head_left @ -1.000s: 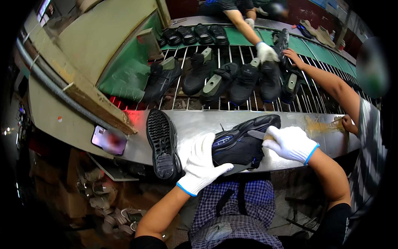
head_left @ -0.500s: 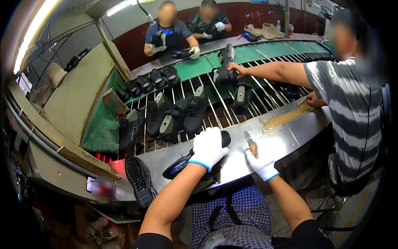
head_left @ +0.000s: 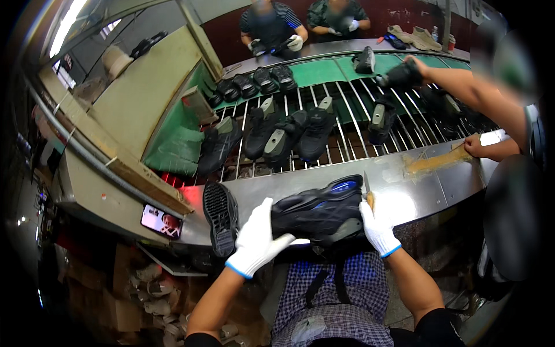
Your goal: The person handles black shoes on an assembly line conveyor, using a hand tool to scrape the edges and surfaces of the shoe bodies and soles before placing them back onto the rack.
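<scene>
Shoe: a black low sneaker with blue accents (head_left: 321,213) is held at the near edge of the curved steel worktop (head_left: 439,185), just above the lap; its long axis runs left to right, rising slightly toward the right.
Left hand: the white-gloved left hand (head_left: 254,242) is pressed against the shoe's left end, fingers (head_left: 261,213) spread and only partly curled, bracing rather than closed round it.
Right hand: the white-gloved right hand (head_left: 378,229) is closed on a small wooden-handled blade tool (head_left: 367,189), blade pointing up, touching the shoe's right end.
Key relation: the shoe lies between both hands; the tool hand is nearer the right end.
Nearby: a black outsole, tread up (head_left: 219,217), lies just left of the left hand; dark shoes sit on the roller conveyor (head_left: 347,133) beyond.
Change: half a second earlier the left hand lay on top of the shoe and the right hand was apart on the worktop; now both flank it.
</scene>
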`<state>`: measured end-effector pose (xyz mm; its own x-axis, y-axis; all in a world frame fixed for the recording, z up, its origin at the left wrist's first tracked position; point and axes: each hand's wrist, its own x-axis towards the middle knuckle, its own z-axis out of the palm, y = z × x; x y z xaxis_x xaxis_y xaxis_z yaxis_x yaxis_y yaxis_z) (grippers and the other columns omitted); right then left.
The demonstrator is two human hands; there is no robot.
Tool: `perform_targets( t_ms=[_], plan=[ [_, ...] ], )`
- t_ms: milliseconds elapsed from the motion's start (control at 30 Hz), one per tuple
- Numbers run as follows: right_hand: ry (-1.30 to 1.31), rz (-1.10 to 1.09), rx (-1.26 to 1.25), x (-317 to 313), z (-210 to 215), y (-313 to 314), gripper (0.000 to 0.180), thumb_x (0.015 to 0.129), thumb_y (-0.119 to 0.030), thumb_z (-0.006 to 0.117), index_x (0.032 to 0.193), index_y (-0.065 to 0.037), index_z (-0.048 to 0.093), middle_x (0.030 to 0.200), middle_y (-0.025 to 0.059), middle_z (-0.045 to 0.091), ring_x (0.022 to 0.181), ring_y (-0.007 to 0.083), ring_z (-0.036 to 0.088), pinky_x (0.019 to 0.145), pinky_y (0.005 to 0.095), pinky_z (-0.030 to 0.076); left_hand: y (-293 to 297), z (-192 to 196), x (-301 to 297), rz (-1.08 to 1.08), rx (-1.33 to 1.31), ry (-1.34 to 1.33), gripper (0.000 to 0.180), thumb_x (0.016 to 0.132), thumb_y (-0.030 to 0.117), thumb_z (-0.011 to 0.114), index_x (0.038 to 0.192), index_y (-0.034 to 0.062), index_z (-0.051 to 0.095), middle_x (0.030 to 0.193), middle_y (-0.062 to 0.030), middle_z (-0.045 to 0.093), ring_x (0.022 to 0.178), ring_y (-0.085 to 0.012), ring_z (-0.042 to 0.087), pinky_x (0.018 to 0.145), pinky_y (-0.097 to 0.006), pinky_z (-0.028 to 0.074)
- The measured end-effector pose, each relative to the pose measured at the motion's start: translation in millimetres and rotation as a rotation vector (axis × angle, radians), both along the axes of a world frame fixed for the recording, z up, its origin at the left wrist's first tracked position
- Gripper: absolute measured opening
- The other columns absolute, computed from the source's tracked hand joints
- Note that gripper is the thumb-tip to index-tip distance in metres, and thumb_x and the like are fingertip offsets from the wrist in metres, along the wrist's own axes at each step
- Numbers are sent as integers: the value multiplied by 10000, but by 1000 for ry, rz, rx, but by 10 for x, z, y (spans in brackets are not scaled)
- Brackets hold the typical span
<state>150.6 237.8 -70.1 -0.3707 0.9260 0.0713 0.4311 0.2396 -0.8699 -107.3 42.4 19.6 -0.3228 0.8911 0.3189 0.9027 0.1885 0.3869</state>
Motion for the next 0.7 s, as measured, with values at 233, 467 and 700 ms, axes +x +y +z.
perform_targets(
  t_ms=[233,467,700],
  plan=[
    [-471,487,147,-25,1182,-235,424,1014,-395,651,1267,-54,642,1035,222,708,926,411,719,834,498,570,390,69,-124,-117,-160,52,1125,711,482,947,1573,-9,417,1424,-243,587,1266,-425,604,1104,-498,496],
    [-586,495,356,-504,1224,-285,344,1062,-357,598,1063,-14,602,806,204,729,663,367,741,603,500,588,880,340,-124,-269,-343,117,955,782,497,886,1534,64,487,1279,-149,657,1128,-362,686,951,-468,576],
    [-603,660,443,-555,1433,-485,414,1036,-462,651,1114,-56,634,756,130,722,611,321,733,564,467,589,864,167,-175,-307,-219,228,825,850,405,821,1509,27,497,1193,-154,641,1027,-337,686,876,-457,586]
  ],
)
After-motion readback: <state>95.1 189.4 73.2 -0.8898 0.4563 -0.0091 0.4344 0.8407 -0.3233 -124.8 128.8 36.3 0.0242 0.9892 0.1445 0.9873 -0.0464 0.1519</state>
